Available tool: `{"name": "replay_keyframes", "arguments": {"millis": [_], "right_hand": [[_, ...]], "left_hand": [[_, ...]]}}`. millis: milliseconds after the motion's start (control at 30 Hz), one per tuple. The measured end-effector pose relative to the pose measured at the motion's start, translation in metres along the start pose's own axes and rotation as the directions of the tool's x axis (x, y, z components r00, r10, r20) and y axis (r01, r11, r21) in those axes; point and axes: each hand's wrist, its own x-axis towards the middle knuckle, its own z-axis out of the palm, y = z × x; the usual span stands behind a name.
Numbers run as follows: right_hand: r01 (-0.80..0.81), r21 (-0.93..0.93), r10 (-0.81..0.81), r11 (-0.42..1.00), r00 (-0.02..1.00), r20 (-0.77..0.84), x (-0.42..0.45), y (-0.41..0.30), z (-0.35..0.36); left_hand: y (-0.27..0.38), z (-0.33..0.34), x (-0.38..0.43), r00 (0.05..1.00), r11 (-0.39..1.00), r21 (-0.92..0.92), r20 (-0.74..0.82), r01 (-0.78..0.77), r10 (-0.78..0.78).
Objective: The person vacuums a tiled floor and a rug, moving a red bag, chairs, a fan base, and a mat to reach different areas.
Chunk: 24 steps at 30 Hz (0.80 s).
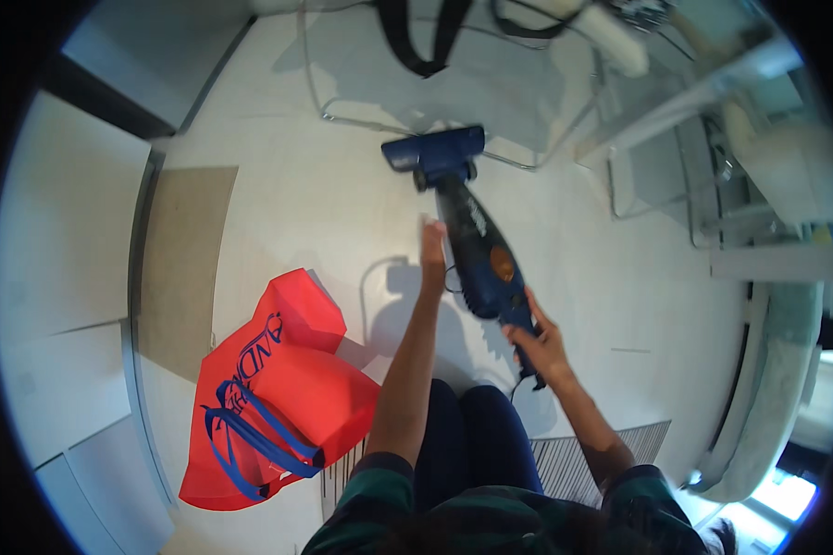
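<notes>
My right hand [541, 347] grips the handle of a dark blue handheld vacuum cleaner [482, 243], whose floor nozzle [437, 149] points away from me. The vacuum has an orange-brown oval on its body and a thin cord near the handle. My left hand [433, 243] is blurred and stands beside the vacuum's front body; whether it touches is not clear. A red bag [291, 381] with blue straps [264, 430] and dark lettering lies on the floor to my left.
Metal-framed chair legs [368, 125] stand beyond the nozzle, with a black strap [423, 55] above. White table parts [694, 90] and pale seats fill the right side. Pale cabinets [69, 222] line the left, beside a beige floor panel [184, 263]. A striped mat [597, 451] lies under me.
</notes>
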Motion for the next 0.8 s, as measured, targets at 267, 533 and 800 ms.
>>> {"name": "replay_keyframes", "arguments": {"millis": [267,533,800], "right_hand": [[-0.019,0.473,0.19,0.881,0.929,-0.317,-0.123,0.068,-0.05],[0.33,-0.367,-0.466,0.87,0.792,-0.394,-0.086,0.169,-0.228],[0.029,-0.288,-0.173,0.957,0.855,-0.488,-0.309,0.227,-0.317]], "left_hand": [[0.011,-0.03,-0.196,0.775,0.875,0.481,0.571,-0.05,-0.269],[-0.001,-0.011,-0.333,0.879,0.843,0.537,0.386,0.032,-0.279],[-0.004,-0.02,-0.332,0.943,0.836,0.548,0.285,-0.011,-0.174]]}}
